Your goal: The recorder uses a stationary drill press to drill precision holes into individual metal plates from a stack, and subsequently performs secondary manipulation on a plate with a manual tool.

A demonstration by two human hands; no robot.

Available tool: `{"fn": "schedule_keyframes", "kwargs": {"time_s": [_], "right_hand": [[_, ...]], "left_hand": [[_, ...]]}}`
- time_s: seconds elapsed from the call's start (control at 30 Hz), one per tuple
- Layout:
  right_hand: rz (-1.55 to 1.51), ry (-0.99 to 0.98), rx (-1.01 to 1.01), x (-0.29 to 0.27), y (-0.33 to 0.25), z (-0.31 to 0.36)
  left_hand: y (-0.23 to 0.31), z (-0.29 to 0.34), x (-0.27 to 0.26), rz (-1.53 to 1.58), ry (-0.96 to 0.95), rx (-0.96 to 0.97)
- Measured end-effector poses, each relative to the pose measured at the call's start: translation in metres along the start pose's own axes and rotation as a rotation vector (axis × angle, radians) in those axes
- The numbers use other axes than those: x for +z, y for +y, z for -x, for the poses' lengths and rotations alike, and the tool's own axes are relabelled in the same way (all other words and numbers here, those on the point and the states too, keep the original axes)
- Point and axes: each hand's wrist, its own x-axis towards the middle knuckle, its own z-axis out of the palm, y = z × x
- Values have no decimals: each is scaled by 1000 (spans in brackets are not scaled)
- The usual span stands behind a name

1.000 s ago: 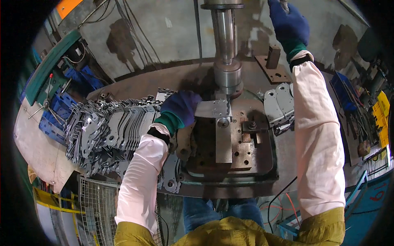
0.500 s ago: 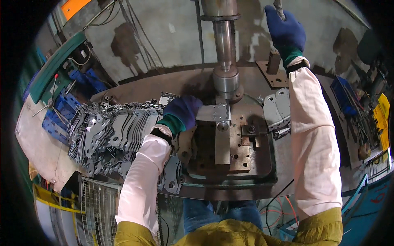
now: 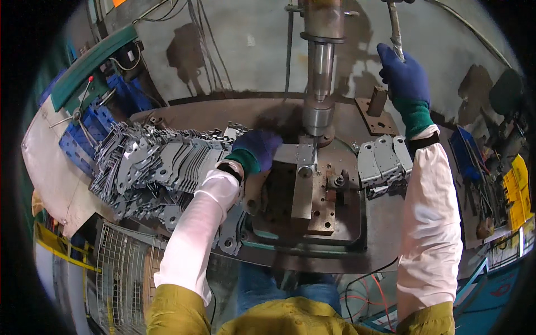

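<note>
My left hand [image 3: 259, 149], in a blue glove with a green cuff, is closed on the left end of a flat grey metal plate [image 3: 288, 152]. The plate's other end lies on a steel fixture [image 3: 302, 198], close below the round press ram [image 3: 319, 118]. Glove and ram hide part of where they meet. Up at the right, my right hand [image 3: 406, 78], gloved alike, wraps round a wrapped lever handle [image 3: 396, 33]. Left of my left hand lies a big heap of similar metal plates [image 3: 167, 167].
A smaller stack of plates [image 3: 383, 159] lies right of the fixture. Behind it stands a block on a base plate [image 3: 377, 111]. Blue bins [image 3: 84, 139] and a lever with a red knob [image 3: 77, 114] are at the left. A yellow bin [image 3: 518, 190] stands far right.
My right hand has come down with the lever, showing more of the handle above it. My left hand keeps its hold by the fixture. The whole view has shifted slightly.
</note>
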Motion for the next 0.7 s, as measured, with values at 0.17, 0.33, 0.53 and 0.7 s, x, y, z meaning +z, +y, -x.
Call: {"fn": "schedule_keyframes", "kwargs": {"time_s": [0.17, 0.33, 0.53, 0.7], "right_hand": [[85, 17, -70, -10, 0, 1], [0, -52, 62, -17, -7, 6], [-68, -57, -29, -11, 3, 6], [26, -72, -43, -9, 1, 9]], "left_hand": [[11, -24, 6, 148, -50, -284], [12, -30, -16, 189, -89, -456], [-54, 44, 11, 1088, 39, -35], [-19, 109, 14, 2610, -459, -165]]}}
